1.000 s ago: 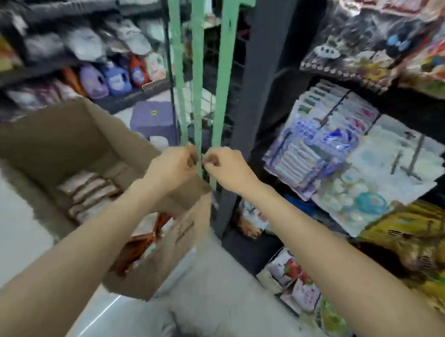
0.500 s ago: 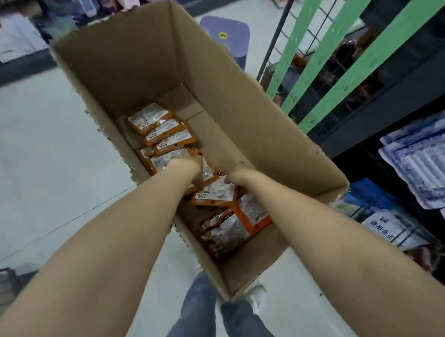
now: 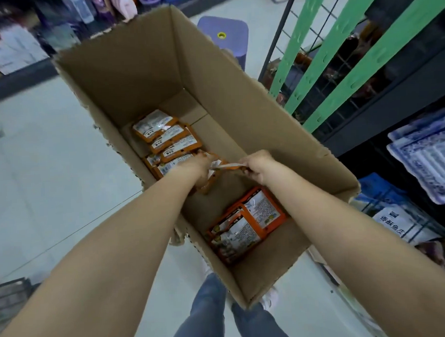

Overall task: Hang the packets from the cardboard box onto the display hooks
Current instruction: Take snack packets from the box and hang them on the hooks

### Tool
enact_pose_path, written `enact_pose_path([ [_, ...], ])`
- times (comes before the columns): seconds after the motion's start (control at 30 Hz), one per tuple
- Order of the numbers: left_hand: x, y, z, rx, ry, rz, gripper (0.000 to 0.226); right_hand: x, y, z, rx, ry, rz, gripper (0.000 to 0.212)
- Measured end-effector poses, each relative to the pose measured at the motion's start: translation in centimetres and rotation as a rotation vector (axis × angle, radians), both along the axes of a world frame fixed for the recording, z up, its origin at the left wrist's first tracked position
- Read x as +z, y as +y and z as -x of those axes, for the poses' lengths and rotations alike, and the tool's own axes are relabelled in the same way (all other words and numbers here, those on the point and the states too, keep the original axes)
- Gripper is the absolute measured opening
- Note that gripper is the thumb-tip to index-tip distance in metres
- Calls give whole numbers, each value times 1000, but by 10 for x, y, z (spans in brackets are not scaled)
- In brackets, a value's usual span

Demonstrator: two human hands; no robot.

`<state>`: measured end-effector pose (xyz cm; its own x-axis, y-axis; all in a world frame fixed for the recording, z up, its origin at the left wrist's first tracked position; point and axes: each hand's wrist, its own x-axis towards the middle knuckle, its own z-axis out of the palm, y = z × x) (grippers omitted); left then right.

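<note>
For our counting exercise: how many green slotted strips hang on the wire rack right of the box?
3: the left strip, the middle strip and the right strip lie side by side across the wire rack; more may lie beyond the frame.

Bare cardboard box (image 3: 239,111) floor between two packet piles (image 3: 164,143), walls all round.

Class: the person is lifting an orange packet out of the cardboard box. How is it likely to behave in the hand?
Probably floppy: the packet sags between the left hand and the right hand. Likely light, since each hand needs only a pinch at an edge. Its glossy film, like the packets in the box, may be slippery.
</note>
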<state>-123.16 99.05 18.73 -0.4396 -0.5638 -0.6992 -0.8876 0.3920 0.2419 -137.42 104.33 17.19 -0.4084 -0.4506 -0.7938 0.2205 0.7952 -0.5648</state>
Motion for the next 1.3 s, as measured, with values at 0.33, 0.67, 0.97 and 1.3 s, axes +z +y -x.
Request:
enact_pose_path([
  [0.33,88,21,-4,383,826,248,10,94,38,15,222,71,113,35],
  [0.67,190,93,69,316,1109,209,7,199,132,78,113,466,755,59],
  [0.97,256,199,208,-80,1278,213,11,257,272,169,-90,779,987,23],
  [1.3,327,362,360,-414,1520,92,3,332,443,257,-512,1168,887,7],
])
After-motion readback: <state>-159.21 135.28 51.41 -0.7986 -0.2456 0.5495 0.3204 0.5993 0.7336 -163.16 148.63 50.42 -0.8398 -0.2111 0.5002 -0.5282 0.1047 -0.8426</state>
